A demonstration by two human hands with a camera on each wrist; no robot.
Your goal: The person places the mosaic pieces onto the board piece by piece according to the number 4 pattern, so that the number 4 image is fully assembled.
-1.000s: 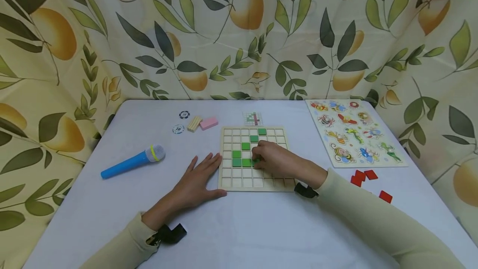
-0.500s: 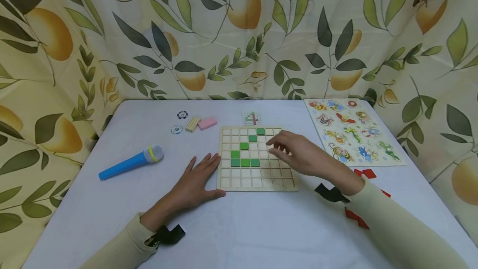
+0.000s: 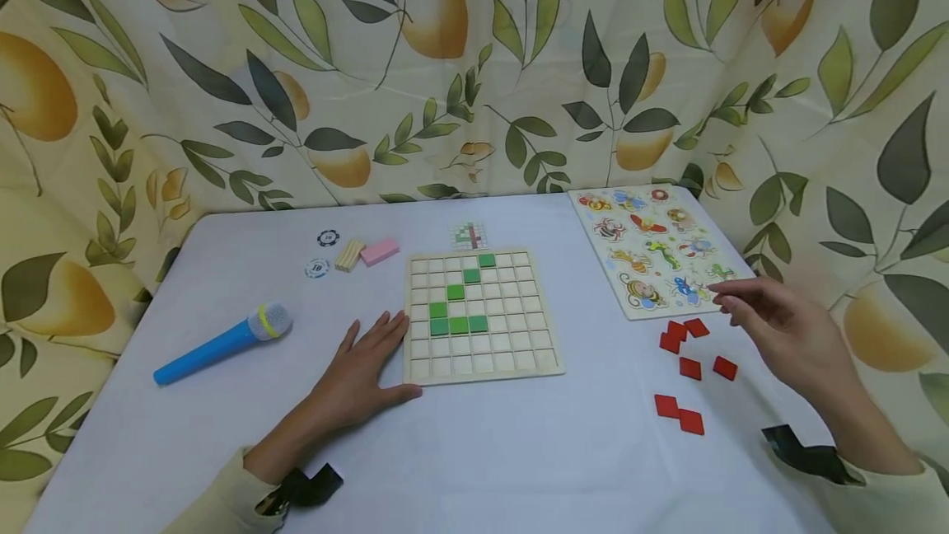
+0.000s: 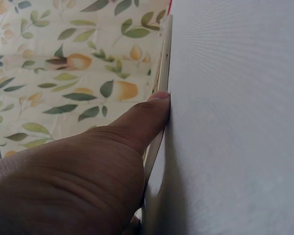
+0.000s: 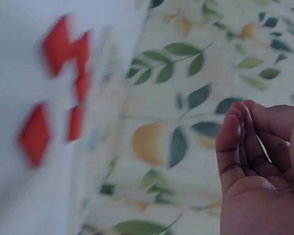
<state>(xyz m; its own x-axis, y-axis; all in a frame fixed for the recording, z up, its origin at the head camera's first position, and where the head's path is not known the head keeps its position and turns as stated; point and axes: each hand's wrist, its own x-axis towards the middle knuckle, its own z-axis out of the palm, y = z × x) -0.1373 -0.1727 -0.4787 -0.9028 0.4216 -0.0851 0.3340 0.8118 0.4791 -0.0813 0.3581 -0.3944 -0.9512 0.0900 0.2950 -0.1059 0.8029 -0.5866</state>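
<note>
Six red square tiles (image 3: 689,368) lie loose on the white table (image 3: 519,452), just right of the wooden grid board (image 3: 482,316), and your right hand (image 3: 778,332) hovers above them, fingers loosely curled and holding nothing. Your left hand (image 3: 363,373) lies flat, fingers spread, thumb against the board's near left edge (steadying it). Six green tiles (image 3: 460,311) already sit in the grid. You seem to be reaching for a tile; next, lower onto one red tile and pinch its edges cleanly.
</note>
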